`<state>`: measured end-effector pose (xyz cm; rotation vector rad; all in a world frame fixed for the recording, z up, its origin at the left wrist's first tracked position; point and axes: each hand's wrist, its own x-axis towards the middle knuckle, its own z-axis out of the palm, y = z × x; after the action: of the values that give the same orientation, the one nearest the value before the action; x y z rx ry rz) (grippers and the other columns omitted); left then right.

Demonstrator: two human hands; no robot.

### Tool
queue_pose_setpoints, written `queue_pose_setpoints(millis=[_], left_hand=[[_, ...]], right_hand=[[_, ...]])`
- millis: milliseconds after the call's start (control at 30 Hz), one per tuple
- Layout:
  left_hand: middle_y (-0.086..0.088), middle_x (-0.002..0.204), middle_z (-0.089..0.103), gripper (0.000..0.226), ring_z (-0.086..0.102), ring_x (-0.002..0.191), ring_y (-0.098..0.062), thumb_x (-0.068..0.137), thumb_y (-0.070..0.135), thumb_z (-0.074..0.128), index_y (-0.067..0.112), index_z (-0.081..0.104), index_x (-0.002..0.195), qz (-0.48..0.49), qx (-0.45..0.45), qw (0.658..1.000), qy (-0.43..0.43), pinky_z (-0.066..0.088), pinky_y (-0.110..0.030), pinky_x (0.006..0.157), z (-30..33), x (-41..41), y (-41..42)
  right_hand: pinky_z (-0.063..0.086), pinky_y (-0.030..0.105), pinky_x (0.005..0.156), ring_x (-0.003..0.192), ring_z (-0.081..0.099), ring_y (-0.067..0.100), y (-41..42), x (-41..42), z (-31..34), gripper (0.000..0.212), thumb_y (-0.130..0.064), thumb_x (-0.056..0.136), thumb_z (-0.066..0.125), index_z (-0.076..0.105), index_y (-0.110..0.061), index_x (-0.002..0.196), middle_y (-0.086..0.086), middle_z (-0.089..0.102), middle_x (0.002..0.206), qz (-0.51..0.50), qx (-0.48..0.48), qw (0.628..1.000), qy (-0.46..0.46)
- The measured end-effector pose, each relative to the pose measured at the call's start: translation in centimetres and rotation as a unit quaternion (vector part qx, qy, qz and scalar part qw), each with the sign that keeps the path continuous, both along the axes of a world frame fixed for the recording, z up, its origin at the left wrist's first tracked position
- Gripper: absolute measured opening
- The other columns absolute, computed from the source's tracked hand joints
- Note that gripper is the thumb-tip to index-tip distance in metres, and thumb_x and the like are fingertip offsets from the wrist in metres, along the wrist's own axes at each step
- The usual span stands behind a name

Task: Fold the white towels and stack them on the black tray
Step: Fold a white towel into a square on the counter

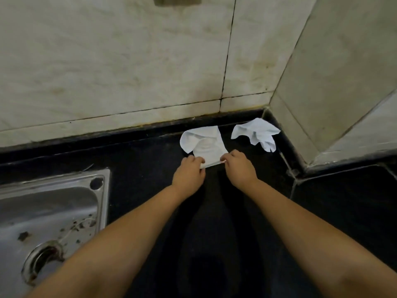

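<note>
Black stone desk (pixel 214 211) under marble walls, steel sink (pixel 53 211) alongside; left hand (pixel 189 175) and right hand (pixel 239 166) each pinch a white towel (pixel 206 145); another towel (pixel 257 134) lies crumpled near the corner.

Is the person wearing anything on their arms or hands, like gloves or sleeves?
No. The left hand and right hand are bare, with no gloves, and no rings or watch that I can see. Both forearms are uncovered up to the picture's bottom edge, with no sleeves showing.
</note>
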<state>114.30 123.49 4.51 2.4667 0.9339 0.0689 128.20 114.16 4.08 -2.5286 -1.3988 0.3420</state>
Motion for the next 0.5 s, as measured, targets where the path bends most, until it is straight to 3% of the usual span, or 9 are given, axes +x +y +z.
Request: queue_pose_setpoints(millis=[133,300,500], left_hand=[[-0.007,0.130,0.046,0.042,0.041,0.123,-0.025,0.095,0.031,0.048,0.014,0.045,0.133,-0.022,0.060,0.998,0.029,0.043,-0.037,0.095,-2.7,2.6,1.3],[-0.005,0.122,0.049,0.027,0.044,0.114,-0.023,0.096,0.029,0.045,0.015,0.054,0.117,-0.015,0.099,0.994,0.050,0.038,-0.033,0.087,-4.7,3.5,1.6],[-0.007,0.101,0.059,0.015,0.053,0.098,-0.024,0.095,0.016,0.047,0.008,0.060,0.094,0.057,0.003,0.997,-0.054,0.047,-0.041,0.083,-3.2,1.7,1.5]], right_hand=[[0.039,0.039,0.090,0.118,0.044,0.027,2.3,2.4,-2.3,0.036,-0.018,0.093,0.049,0.052,-0.019,0.129,0.007,0.048,0.128,0.069,-0.034,0.997,-0.009],[0.036,0.035,0.085,0.113,0.045,0.025,2.8,3.0,-3.4,0.023,-0.025,0.095,0.048,0.059,-0.018,0.114,0.006,0.052,0.119,0.053,-0.012,0.997,-0.045],[0.039,0.036,0.087,0.103,0.052,0.024,2.0,1.2,-1.7,0.019,-0.029,0.092,0.055,0.065,-0.015,0.100,0.004,0.059,0.105,0.025,0.032,0.997,0.066]])
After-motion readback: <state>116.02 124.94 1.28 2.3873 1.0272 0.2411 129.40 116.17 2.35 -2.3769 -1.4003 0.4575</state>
